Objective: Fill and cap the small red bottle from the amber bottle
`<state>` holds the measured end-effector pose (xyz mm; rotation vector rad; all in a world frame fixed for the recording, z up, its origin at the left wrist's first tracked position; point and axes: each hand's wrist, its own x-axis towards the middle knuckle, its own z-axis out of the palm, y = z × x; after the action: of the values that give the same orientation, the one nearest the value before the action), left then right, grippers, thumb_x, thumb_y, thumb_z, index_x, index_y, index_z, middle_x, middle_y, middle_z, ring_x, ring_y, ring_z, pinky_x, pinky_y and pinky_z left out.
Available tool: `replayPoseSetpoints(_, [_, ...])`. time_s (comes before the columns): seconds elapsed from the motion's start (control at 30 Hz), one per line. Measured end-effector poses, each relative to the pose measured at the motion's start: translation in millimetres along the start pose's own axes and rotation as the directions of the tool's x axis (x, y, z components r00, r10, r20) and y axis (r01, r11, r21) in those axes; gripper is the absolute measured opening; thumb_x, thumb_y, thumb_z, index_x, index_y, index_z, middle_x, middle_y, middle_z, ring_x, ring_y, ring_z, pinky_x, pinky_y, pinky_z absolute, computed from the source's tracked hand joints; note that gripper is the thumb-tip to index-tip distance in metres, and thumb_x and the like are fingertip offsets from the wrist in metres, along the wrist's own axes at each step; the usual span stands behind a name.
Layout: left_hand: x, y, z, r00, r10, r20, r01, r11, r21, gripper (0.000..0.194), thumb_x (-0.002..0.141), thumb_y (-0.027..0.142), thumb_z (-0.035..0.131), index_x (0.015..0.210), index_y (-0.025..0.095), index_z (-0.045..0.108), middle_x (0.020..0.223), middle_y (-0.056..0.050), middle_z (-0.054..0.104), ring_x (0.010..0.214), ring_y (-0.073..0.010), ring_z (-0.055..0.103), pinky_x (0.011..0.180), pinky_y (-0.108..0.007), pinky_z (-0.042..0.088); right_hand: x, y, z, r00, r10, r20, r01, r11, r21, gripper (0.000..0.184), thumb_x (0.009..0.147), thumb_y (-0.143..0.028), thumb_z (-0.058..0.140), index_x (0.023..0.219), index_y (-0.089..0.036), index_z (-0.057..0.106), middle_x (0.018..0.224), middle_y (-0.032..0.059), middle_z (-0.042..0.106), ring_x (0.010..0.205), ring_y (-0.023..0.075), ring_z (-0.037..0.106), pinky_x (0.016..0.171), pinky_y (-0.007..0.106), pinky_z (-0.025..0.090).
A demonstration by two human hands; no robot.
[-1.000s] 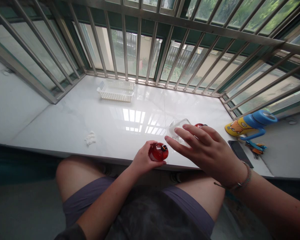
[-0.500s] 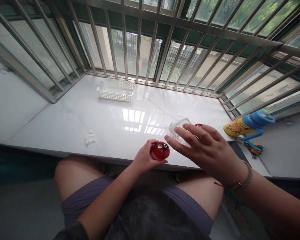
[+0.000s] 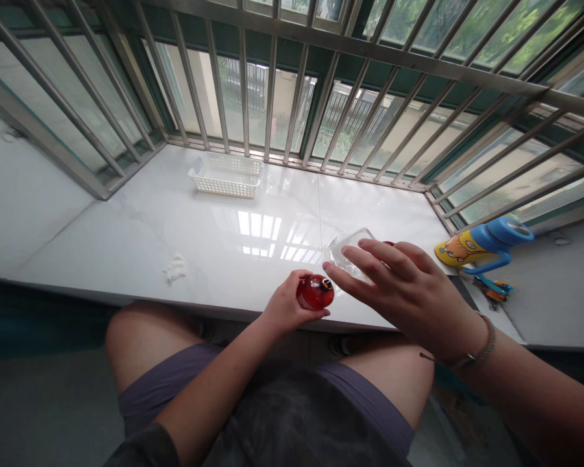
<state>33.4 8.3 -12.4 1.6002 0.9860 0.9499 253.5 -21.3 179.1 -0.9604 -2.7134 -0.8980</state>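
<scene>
Beneath barred windows, at a glossy white ledge, holding a rounded bottle of red liquid by the front edge, wrapped in the left hand. Spreading the right hand loosely above a clear container, partly covering it, unable to tell its contents or any contact. Facing also a white lattice basket at the back, a yellow bottle with a blue lid at right, and a crumpled white scrap at left.
</scene>
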Motion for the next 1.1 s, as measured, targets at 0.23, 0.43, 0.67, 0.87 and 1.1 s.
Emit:
replayPoseSetpoints(0.23, [0.2, -0.1, -0.1, 1.0, -0.008, -0.002, 0.008, 1.0, -0.004, 0.085, 0.066, 0.045, 0.102, 0.133, 0.028, 0.054, 0.131, -0.006, 0.071, 0.119, -0.0298, 0.071, 0.106, -0.046, 0.058, 1.3, 0.1, 0.9, 1.0, -0.009, -0.002, 0.009, 1.0, -0.019, 0.052, 0.106, -0.018, 0.063, 0.155, -0.035, 0.056, 0.151, 0.0032, 0.067, 0.14, 0.0283, 0.057, 0.111, 0.048, 0.047])
replayPoseSetpoints(0.43, [0.5, -2.2, -0.2, 1.0, -0.004, -0.007, 0.004, 1.0, -0.002, 0.084, 0.066, 0.044, 0.102, 0.133, 0.027, 0.054, 0.131, -0.006, 0.071, 0.119, -0.0295, 0.071, 0.106, -0.045, 0.058, 2.6, -0.5, 0.1, 1.0, -0.023, -0.014, 0.022, 0.999, -0.042, 0.049, 0.106, -0.019, 0.063, 0.152, -0.034, 0.058, 0.149, 0.0032, 0.069, 0.138, 0.0278, 0.059, 0.11, 0.047, 0.047])
replayPoseSetpoints(0.67, [0.5, -3.4, 0.7, 1.0, -0.003, -0.013, 0.003, 1.0, 0.004, 0.084, 0.065, 0.043, 0.102, 0.133, 0.027, 0.054, 0.131, -0.007, 0.071, 0.119, -0.0298, 0.072, 0.106, -0.045, 0.058, 1.8, -0.2, -0.1, 1.0, -0.006, 0.017, 0.007, 0.999, -0.052, 0.053, 0.104, -0.019, 0.064, 0.153, -0.04, 0.056, 0.15, -0.0006, 0.068, 0.14, 0.0266, 0.058, 0.111, 0.046, 0.047])
replayPoseSetpoints(0.87, [-0.2, -5.1, 2.0, 1.0, 0.006, -0.024, -0.006, 1.0, 0.001, 0.085, 0.065, 0.041, 0.102, 0.134, 0.028, 0.055, 0.13, -0.005, 0.071, 0.117, -0.0283, 0.072, 0.105, -0.044, 0.058, 4.1, -1.2, 2.2, 1.0, -0.02, -0.024, 0.02, 0.999, -0.026, 0.047, 0.108, -0.02, 0.059, 0.154, -0.029, 0.058, 0.147, 0.0071, 0.069, 0.137, 0.0289, 0.057, 0.112, 0.049, 0.044])
replayPoseSetpoints(1.1, [-2.9, -4.4, 1.0, 0.999, 0.027, -0.041, -0.028, 1.0, -0.009, 0.084, 0.064, 0.04, 0.103, 0.132, 0.028, 0.055, 0.129, -0.006, 0.072, 0.117, -0.0282, 0.072, 0.105, -0.044, 0.057, -5.8, -15.8, 23.3, 0.992, 0.128, 0.02, -0.129, 0.988, 0.08, 0.057, 0.104, -0.013, 0.063, 0.157, -0.03, 0.054, 0.146, 0.0093, 0.069, 0.137, 0.0319, 0.058, 0.109, 0.049, 0.046])
